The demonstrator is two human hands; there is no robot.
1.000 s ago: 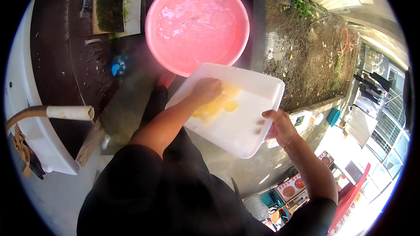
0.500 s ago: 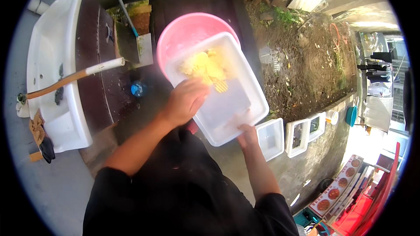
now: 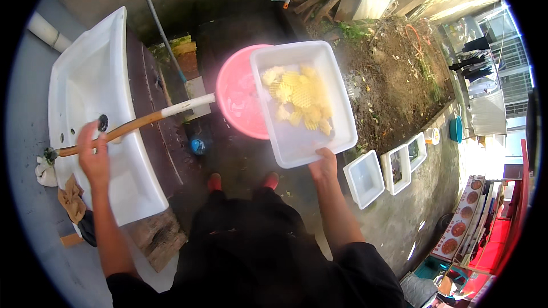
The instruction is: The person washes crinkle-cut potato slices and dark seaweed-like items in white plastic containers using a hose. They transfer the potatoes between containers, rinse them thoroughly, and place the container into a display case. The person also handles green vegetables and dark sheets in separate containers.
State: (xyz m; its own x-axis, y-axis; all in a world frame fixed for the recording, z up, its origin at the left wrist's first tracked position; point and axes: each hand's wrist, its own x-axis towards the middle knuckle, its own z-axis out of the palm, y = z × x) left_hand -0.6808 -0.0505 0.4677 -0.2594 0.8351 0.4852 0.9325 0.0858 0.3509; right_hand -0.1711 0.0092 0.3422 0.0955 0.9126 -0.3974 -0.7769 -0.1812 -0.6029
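My right hand point(image 3: 323, 165) grips the near edge of a white rectangular plastic tub point(image 3: 285, 145), thumb over the rim. In the tub lies a pile of yellow, waffle-cut slices point(image 3: 302, 97). The tub is tilted a little and overlaps the right side of a pink round basin point(image 3: 240, 91) holding what looks like water. My left hand point(image 3: 94, 159) is over the white sink point(image 3: 134, 177), fingers stretched out across a brown-and-white pole-like pipe point(image 3: 137, 122). Whether it touches the pipe I cannot tell. A dark round piece point(image 3: 103, 122) sits by its fingertips.
Several white tubs point(image 3: 365, 179) stand on the concrete at right, with a teal bucket point(image 3: 456, 129) beyond. A soil patch point(image 3: 394, 80) lies behind them. A blue object point(image 3: 198, 146) is on the ground by the sink. Brown cloth point(image 3: 72, 198) hangs at the sink's near-left corner.
My left hand has left the yellow slices and moved left over the sink. The tub, in my right hand, has turned more upright and shifted right, showing more of the pink basin.
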